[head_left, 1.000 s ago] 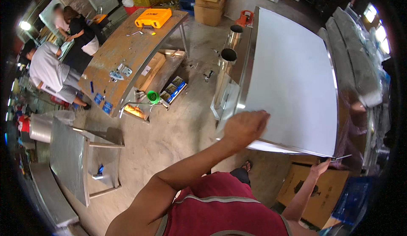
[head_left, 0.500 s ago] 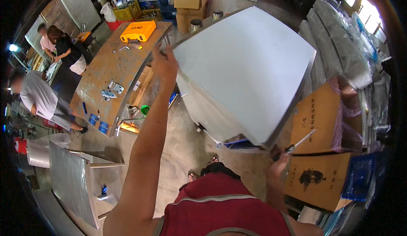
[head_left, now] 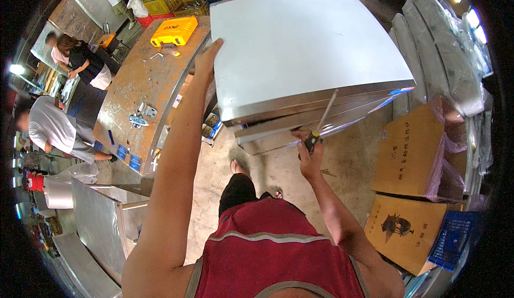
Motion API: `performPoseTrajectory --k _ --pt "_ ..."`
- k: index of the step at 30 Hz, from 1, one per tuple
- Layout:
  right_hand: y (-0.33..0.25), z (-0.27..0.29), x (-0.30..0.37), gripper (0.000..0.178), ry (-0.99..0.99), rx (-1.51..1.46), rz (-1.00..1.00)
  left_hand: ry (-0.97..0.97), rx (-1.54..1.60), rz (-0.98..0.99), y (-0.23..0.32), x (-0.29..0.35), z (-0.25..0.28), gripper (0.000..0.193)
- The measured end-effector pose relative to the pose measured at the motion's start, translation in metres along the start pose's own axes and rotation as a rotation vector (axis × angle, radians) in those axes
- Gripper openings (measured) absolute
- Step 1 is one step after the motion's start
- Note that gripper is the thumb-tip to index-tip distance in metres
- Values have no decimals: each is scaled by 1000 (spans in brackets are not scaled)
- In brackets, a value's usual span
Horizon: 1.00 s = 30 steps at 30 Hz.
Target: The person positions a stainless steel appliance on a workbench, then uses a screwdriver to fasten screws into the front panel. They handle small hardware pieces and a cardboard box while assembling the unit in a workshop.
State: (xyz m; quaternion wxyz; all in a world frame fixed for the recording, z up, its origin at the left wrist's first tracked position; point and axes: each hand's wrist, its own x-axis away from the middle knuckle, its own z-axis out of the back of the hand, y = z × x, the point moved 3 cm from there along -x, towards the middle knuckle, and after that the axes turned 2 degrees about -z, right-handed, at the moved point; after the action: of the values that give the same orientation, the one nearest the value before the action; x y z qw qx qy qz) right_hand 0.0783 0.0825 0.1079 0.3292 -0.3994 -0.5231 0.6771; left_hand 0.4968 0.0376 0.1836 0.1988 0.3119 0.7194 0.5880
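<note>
A boxy metal cabinet (head_left: 305, 49) with a pale white top stands in front of me. Its near side shows dark metal edges and a gap below the top. At the cabinet's left edge is my left hand (head_left: 208, 61), its fingers closed against the rim and partly hidden. My right hand (head_left: 310, 159) is wrapped around a screwdriver (head_left: 311, 140) with a black and yellow handle. The screwdriver's long shaft points up and slightly right, over the cabinet's near side. Whether its tip touches the metal, I cannot tell.
A worn workbench (head_left: 126, 86) at left carries a yellow tool case (head_left: 174, 31), metal fittings and small tools. Cardboard boxes (head_left: 404, 156), a blue crate (head_left: 452, 239) and wrapped panels (head_left: 447, 57) line the right. Several people are at far left. A metal-panelled unit (head_left: 99, 225) stands lower left.
The cabinet has turned, so its near side now faces me. My right hand has moved left and up with the screwdriver, to the cabinet's near side. My left hand stays at its left edge.
</note>
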Motion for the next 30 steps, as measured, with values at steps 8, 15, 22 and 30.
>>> performPoseTrajectory --k 8,15,22,30 --pt "-3 -85 -113 23 12 90 61 -192 -39 156 2 -153 -10 72" --pt "1 -128 -188 15 48 276 36 -298 -129 80 6 -258 -42 68" --pt "9 -132 -243 18 94 396 14 -380 -72 112 19 -293 -87 69" --pt "15 -122 -241 23 93 489 46 -310 -589 -340 -67 -315 -63 63"
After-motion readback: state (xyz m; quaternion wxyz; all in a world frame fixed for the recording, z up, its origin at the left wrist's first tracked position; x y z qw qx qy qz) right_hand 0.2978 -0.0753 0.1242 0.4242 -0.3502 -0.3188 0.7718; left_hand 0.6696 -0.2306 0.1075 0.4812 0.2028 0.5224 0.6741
